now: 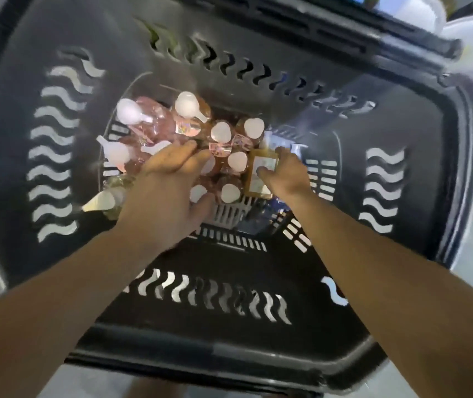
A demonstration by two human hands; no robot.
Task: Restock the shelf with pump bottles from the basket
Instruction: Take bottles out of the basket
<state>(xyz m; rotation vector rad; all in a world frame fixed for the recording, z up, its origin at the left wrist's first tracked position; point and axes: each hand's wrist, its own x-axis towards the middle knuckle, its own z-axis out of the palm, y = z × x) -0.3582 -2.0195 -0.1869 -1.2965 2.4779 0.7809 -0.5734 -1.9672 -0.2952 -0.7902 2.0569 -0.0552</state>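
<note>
Basket [258, 271]: black, with wavy slots; you reach into it with both arms.
Pump bottles [223, 145]: pink, white-capped, clustered upright at its far left.
Left hand [163, 193]: your fingers spread flat across them.
Amber bottle [259, 175]: lying flat, labelled, pinched by your right hand [287, 173].

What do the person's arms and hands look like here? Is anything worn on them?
Both forearms are bare up to the frame edge, with no sleeves in view. The left hand and the right hand wear no gloves. No watch, ring or bracelet shows on either.
</note>
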